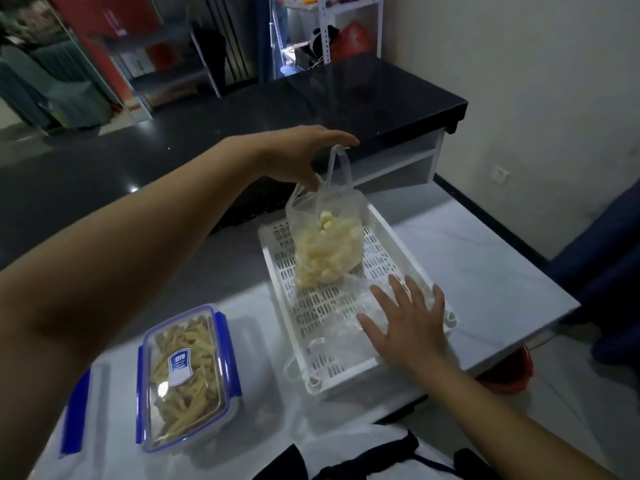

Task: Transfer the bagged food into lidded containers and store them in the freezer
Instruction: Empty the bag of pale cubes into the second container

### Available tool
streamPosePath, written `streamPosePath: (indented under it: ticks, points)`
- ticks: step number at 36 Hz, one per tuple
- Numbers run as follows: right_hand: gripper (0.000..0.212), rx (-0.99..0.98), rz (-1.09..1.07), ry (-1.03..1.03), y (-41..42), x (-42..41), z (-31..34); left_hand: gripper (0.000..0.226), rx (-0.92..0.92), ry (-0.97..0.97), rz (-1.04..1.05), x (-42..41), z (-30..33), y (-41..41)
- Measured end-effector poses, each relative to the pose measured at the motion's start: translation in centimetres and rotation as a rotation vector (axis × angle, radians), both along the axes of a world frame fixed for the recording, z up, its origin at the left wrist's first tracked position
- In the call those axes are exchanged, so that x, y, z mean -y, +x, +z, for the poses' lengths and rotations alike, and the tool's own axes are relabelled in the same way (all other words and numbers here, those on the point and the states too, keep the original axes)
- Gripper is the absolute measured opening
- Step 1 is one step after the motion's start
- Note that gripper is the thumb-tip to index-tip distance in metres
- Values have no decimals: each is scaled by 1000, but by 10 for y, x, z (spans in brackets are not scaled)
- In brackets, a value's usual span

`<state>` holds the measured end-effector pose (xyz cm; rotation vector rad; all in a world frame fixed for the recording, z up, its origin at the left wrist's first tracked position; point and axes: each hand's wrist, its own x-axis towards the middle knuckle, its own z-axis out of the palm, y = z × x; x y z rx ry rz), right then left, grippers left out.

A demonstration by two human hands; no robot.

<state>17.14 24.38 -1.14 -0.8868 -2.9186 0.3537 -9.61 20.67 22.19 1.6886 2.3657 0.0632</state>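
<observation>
Your left hand [298, 157] reaches out over the far end of the white slotted tray [277, 271], fingers pinching the handles of a clear plastic bag [327, 244] of pale yellow food pieces; the bag hangs from that grip with its bottom resting on the tray floor at the far half. Your right hand [405, 323] lies flat at the near right part of the tray, fingers spread and straight, pressing on an empty, crumpled clear bag [332, 327] that sprawls across the near half and trails a handle over the tray's near left corner. Left of the tray, on the white marbled surface [485, 271], sits a closed container [185, 375] with a clear lid and blue clips, filled with yellowish strips. Farther left of the tray, at the surface's edge, a second blue-trimmed lid or container [81, 407] shows only partly, too blurred to tell which. Beyond the tray's far end runs a dark glossy counter [242, 133].
</observation>
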Motion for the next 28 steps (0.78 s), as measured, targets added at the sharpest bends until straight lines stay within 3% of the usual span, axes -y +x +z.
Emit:
streamPosePath:
  ticks: [5, 7, 13, 18, 28]
  points:
    - [72, -43, -2, 4, 1, 2, 1, 35, -87, -70, -23, -20, 10, 6]
    - [68, -70, -5, 9, 2, 1, 1, 23, -127, -119, 2, -23, 12, 9]
    - [69, -99, -4, 16, 1, 0, -2, 32, -194, -271, 4, -8, 2, 12]
    - [69, -71, -1, 23, 2, -2, -4, 37, -187, -76, 67, 10, -3, 20]
    - [66, -127, 28, 15, 5, -4, -4, 18, -140, 255, 135, 52, -2, 35]
